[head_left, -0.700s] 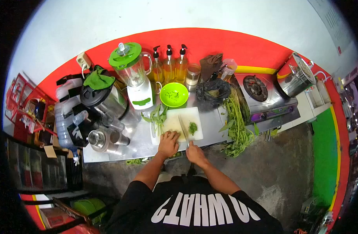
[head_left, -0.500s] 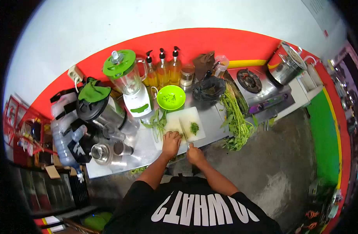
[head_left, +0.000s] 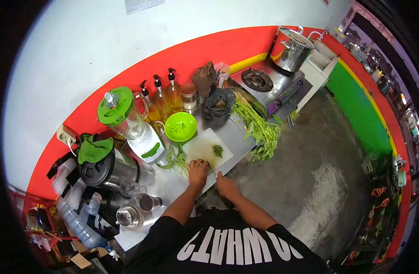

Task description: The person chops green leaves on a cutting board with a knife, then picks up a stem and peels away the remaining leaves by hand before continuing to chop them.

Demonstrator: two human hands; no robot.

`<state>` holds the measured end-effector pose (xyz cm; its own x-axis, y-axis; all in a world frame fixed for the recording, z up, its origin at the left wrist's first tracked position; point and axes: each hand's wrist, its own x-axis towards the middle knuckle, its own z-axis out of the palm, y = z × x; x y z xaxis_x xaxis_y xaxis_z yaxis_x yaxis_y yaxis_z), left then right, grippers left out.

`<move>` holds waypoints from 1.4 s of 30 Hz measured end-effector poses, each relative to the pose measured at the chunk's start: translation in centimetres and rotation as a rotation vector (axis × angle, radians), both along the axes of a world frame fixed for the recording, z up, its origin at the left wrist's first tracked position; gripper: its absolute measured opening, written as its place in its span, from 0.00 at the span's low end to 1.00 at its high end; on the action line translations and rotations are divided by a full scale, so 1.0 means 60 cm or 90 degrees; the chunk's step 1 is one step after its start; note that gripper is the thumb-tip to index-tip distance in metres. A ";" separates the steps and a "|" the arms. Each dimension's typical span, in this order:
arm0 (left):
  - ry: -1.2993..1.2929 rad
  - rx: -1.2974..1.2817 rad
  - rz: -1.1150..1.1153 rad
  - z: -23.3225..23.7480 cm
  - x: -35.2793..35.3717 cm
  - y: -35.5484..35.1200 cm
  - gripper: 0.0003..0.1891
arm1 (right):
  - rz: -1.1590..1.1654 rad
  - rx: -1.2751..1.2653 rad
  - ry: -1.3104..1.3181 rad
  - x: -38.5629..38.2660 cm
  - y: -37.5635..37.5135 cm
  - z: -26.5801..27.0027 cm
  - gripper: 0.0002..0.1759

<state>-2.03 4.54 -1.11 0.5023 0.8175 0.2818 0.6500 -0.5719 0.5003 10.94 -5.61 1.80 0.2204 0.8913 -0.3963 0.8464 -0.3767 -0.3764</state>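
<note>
The counter [head_left: 239, 137] supports all items. A green bundle [head_left: 257, 128] overhangs its front edge. The board [head_left: 202, 146] lies nearer the left, with the bowl [head_left: 170, 132] just beyond and stems [head_left: 176, 160] at its left edge. Left hand [head_left: 198, 172]: fingers curled at the board; grip cannot be determined. Right hand [head_left: 226, 185]: clenched around the knife [head_left: 211, 166]. Chopped greens [head_left: 217, 150]: on the board.

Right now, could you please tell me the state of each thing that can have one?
Knife: held in the right hand.
Left hand: curled on the cutting board; what it covers is hidden.
Chopped greens: piled on the board.
Bowl: upright, green bits inside.
Blender lid: on the jug.
Pump bottles: upright.
Burner: uncovered, no flame visible.
Pot: upright, lid apparently on.
</note>
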 end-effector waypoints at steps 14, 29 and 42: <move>-0.009 0.034 -0.007 0.000 -0.012 -0.004 0.12 | -0.014 -0.019 -0.083 -0.023 0.005 -0.031 0.17; 0.012 -0.031 0.053 0.012 -0.004 -0.013 0.11 | -0.019 -0.057 -0.029 -0.015 0.012 -0.004 0.17; -0.031 0.040 0.169 -0.004 0.021 -0.041 0.08 | 0.131 -0.045 -0.042 0.105 0.034 0.005 0.17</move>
<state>-0.77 2.08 -1.33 0.2573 0.8990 0.3544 0.7572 -0.4155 0.5041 17.25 -3.57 2.11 0.0652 0.8905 -0.4502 0.9301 -0.2176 -0.2958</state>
